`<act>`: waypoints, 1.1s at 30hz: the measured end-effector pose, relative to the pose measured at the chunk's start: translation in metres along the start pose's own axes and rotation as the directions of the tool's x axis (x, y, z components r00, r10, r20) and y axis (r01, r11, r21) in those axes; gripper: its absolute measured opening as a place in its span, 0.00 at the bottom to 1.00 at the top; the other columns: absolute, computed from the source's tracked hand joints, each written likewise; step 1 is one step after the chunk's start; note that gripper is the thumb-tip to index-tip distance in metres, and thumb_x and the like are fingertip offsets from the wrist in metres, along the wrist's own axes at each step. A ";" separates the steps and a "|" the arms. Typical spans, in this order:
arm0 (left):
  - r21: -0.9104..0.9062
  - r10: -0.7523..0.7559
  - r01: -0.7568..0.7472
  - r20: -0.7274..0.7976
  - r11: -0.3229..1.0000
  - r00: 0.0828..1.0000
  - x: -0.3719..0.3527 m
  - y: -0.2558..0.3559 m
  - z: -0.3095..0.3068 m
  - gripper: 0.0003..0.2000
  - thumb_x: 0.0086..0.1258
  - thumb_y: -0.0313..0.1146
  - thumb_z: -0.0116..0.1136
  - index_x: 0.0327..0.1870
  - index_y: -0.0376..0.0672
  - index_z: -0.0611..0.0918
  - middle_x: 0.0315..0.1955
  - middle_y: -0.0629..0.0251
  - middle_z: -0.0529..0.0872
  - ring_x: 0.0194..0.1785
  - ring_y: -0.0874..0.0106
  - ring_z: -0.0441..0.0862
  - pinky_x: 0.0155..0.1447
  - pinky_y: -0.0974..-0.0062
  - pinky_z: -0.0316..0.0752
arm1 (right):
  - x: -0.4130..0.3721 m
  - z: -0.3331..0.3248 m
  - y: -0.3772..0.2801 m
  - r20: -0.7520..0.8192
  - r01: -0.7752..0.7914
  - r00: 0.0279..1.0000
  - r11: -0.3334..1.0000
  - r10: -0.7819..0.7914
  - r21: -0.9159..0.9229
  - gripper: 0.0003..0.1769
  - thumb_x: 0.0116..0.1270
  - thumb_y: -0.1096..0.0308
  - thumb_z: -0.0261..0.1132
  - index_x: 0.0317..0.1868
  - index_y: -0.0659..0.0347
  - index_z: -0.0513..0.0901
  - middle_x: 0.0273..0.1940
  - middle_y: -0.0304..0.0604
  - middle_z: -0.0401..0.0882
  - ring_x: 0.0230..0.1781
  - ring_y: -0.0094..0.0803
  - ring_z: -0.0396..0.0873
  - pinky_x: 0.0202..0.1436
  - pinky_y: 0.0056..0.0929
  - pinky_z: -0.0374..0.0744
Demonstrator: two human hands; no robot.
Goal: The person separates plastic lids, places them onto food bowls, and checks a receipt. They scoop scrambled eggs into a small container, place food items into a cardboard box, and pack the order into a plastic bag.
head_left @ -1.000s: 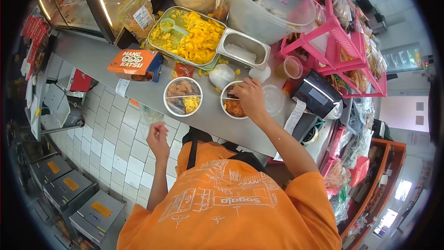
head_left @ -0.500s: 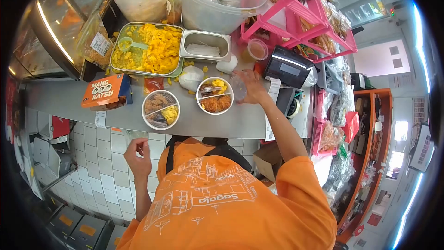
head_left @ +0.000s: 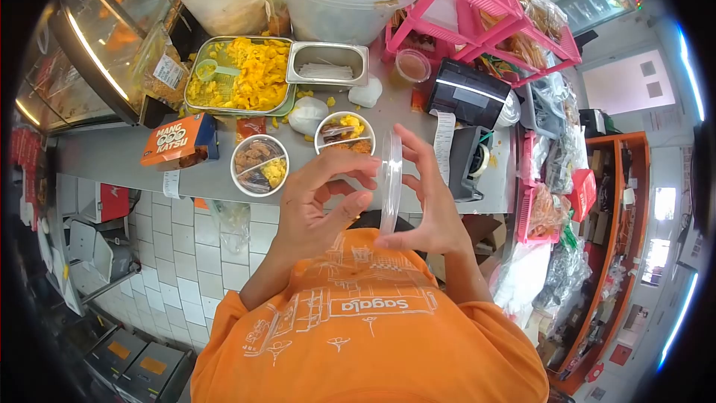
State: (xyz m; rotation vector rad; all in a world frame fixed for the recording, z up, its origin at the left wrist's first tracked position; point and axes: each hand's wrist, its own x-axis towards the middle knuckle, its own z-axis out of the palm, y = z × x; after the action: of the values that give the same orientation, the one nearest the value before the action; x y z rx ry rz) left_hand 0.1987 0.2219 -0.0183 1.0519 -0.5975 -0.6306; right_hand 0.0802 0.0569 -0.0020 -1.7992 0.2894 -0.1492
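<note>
The fingers of the right hand (head_left: 440, 213) span the clear lid (head_left: 390, 183), thumb at its lower rim and index near the upper, pinching it on edge, mid-frame. The left hand (head_left: 309, 205), just left of it, has fingers bent and thumb apart; whether they touch the lid I cannot tell. Handling it well likely means light pressure on opposite rims, since thin plastic could flex, and fingertips off its inner face. Beyond, on the bench (head_left: 112, 153), two filled divided bowls, one upper centre (head_left: 317, 138), one left of centre (head_left: 233, 168), call for clearance from sleeves and knuckles.
</note>
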 end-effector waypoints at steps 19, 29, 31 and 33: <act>0.327 0.539 -0.537 0.093 0.778 0.837 -0.003 -0.013 0.034 0.06 0.59 0.17 0.69 0.32 0.39 0.85 0.29 0.63 0.84 0.35 0.67 0.80 0.38 0.74 0.74 | -0.022 -0.016 -0.008 -0.039 0.587 0.800 0.795 -0.598 -0.152 0.21 0.59 0.57 0.77 0.48 0.60 0.90 0.41 0.45 0.85 0.43 0.37 0.86 0.43 0.29 0.83; 0.432 0.658 -0.654 0.166 0.621 0.735 -0.015 -0.009 0.037 0.13 0.49 0.15 0.69 0.35 0.42 0.87 0.31 0.68 0.87 0.33 0.67 0.77 0.36 0.75 0.73 | -0.025 -0.016 -0.003 0.064 0.277 0.949 0.915 -0.308 0.293 0.14 0.53 0.80 0.78 0.41 0.61 0.88 0.39 0.40 0.83 0.36 0.31 0.83 0.39 0.26 0.81; 0.394 0.635 -0.657 0.206 0.643 0.745 -0.016 -0.006 0.040 0.15 0.46 0.16 0.69 0.36 0.44 0.88 0.32 0.70 0.89 0.32 0.66 0.77 0.36 0.75 0.73 | -0.021 -0.019 0.009 0.196 0.261 0.906 0.860 -0.375 0.437 0.10 0.58 0.79 0.75 0.39 0.61 0.86 0.39 0.40 0.81 0.36 0.31 0.82 0.40 0.27 0.81; 0.389 0.618 -0.650 0.224 0.652 0.754 -0.015 -0.007 0.037 0.14 0.46 0.17 0.69 0.36 0.43 0.88 0.32 0.70 0.89 0.32 0.66 0.77 0.36 0.75 0.73 | -0.020 -0.021 0.002 0.234 0.191 0.916 0.867 -0.326 0.460 0.09 0.59 0.78 0.74 0.39 0.61 0.85 0.39 0.40 0.81 0.37 0.32 0.81 0.41 0.28 0.79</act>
State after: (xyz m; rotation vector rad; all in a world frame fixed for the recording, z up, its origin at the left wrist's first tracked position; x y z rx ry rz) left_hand 0.1605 0.2083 -0.0131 1.1464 -1.1523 0.1163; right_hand 0.0551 0.0423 0.0026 -1.3843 -0.2044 -0.1128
